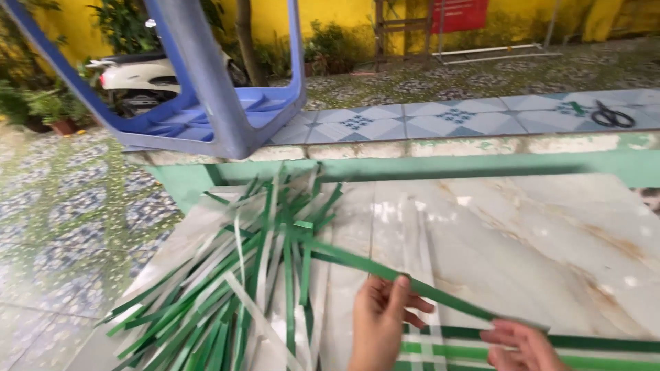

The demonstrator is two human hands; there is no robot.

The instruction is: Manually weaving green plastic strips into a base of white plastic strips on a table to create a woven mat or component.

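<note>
step: weaving, laying strip | left hand pinches long green plastic strip | right hand presses woven green-and-white mat, lower centre | next likely: careful threading

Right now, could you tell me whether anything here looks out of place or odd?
Yes: a blue plastic stool lies tipped over on the tiled ledge, legs in the air. The green and white strips lie in a loose, untidy heap.

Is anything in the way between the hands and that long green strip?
No. The left hand already pinches the long green strip with its fingers, and the right hand touches its other end, near the woven strips. The pile of strips lies off to the side on the marble floor.
</note>
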